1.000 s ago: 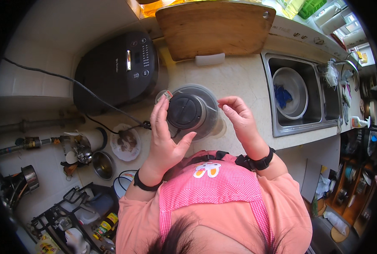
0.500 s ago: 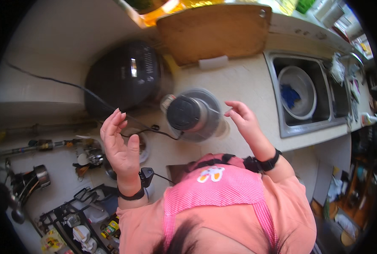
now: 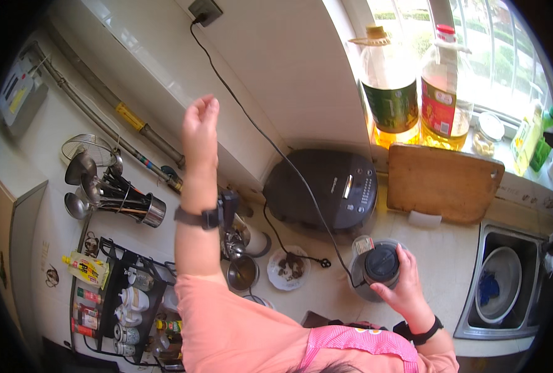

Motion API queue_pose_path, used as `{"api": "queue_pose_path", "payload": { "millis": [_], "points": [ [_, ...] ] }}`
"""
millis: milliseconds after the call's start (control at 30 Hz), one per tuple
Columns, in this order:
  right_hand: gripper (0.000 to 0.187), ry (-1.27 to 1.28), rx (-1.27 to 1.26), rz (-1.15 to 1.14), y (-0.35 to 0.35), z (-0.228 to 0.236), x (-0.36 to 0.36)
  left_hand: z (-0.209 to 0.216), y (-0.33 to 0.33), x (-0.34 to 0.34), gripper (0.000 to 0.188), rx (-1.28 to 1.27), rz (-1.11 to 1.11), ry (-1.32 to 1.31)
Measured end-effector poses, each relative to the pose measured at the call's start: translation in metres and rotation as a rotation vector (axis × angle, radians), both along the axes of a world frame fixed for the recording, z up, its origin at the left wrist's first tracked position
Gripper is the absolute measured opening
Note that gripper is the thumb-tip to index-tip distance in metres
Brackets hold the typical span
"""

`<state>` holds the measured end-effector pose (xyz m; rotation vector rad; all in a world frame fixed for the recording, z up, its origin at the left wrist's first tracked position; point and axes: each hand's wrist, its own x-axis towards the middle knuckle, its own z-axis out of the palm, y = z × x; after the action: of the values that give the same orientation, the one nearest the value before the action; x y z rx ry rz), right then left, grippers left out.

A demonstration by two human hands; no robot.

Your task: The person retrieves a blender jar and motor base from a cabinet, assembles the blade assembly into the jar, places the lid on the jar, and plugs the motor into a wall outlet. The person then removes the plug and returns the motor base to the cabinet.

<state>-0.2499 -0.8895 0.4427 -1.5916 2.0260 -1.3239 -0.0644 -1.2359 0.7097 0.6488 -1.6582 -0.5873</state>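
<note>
An electric food chopper point(image 3: 381, 263) with a black round top and a clear bowl stands on the counter, its cord running up to a wall socket point(image 3: 205, 11) where the plug sits. My right hand point(image 3: 407, 289) curves round the side of the black top, thumb and fingers against it. My left hand point(image 3: 200, 121) is raised at arm's length in front of the white wall, below the socket and apart from it. Its fingers are bent and held together, and nothing shows in them. The cord hangs to its right, untouched.
Behind the chopper sits a black rice cooker point(image 3: 320, 193); a plate point(image 3: 289, 268) with brown bits lies to its left. A cutting board point(image 3: 444, 183) leans below two oil bottles point(image 3: 388, 93). At right is a sink point(image 3: 475, 311) with a basin. Ladles point(image 3: 80, 171) and a jar rack point(image 3: 105, 286) are left.
My left hand has risen up and away toward the wall. My right hand, apart from the chopper before, now holds its top. The view has swung up and left, showing the socket.
</note>
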Motion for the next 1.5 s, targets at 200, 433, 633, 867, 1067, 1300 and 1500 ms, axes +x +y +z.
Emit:
{"api": "queue_pose_path", "payload": {
  "millis": [200, 433, 633, 867, 1067, 1300, 1500],
  "points": [
    [0.103, 0.032, -0.024, -0.015, -0.006, 0.002, 0.001, 0.067, -0.108, -0.006, 0.036, -0.08, 0.236, -0.128],
    [0.106, 0.161, -0.057, -0.032, -0.014, 0.01, 0.002, 0.116, -0.184, -0.049, 0.029, 0.197, 0.179, 0.024],
    [0.106, 0.134, -0.034, -0.077, -0.017, 0.006, 0.008, 0.132, -0.194, -0.053, 0.021, 0.42, -0.154, 0.182],
    [0.105, 0.111, -0.017, -0.094, -0.015, 0.005, 0.011, 0.149, -0.19, -0.052, 0.023, 0.318, -0.063, 0.31],
    [0.108, 0.089, 0.006, -0.115, -0.015, 0.008, 0.01, 0.146, -0.193, -0.057, 0.021, 0.231, 0.048, 0.421],
    [0.11, 0.127, 0.029, -0.106, -0.015, 0.01, 0.011, 0.141, -0.211, -0.042, 0.023, 0.201, 0.048, 0.21],
    [0.11, 0.124, 0.055, -0.113, -0.014, 0.012, 0.012, 0.144, -0.211, -0.042, 0.036, -0.279, 0.59, -0.234]
  ]
}}
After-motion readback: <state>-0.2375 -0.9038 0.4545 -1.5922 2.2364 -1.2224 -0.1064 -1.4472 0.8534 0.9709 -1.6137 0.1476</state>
